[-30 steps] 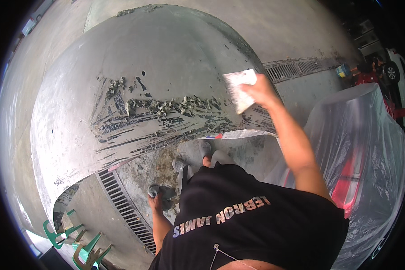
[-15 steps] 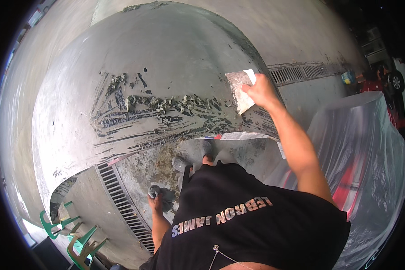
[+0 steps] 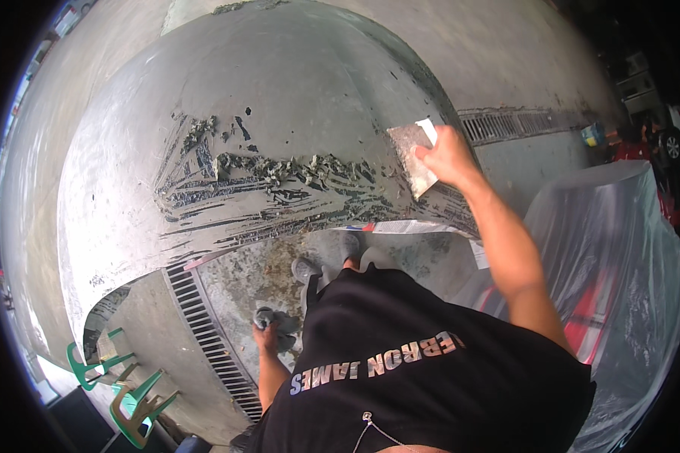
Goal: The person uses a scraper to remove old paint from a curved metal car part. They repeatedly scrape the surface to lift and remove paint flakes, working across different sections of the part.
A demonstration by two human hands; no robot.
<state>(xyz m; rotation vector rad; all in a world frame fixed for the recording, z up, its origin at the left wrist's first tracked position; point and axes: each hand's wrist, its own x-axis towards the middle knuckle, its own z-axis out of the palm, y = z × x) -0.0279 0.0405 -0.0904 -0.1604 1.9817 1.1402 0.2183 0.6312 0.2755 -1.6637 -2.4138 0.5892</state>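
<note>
Both hands busy: right hand (image 3: 447,155) presses sanding sheet (image 3: 414,157) on grey panel (image 3: 279,98); left hand (image 3: 266,334) grips rag (image 3: 281,326), probably

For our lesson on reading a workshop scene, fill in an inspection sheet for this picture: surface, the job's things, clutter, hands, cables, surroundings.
Surface: large curved grey panel, with peeled, flaking dark streaks across its middle.
Job's things: flat rectangular scraper pressed on the panel; grey rag.
Clutter: paper strip under the panel's edge.
Hands: right hand grips the scraper; left hand, hanging low, clutches the rag.
Cables: nothing seen.
Surroundings: concrete floor with drain grate; green plastic chairs; object under clear plastic sheet.
</note>
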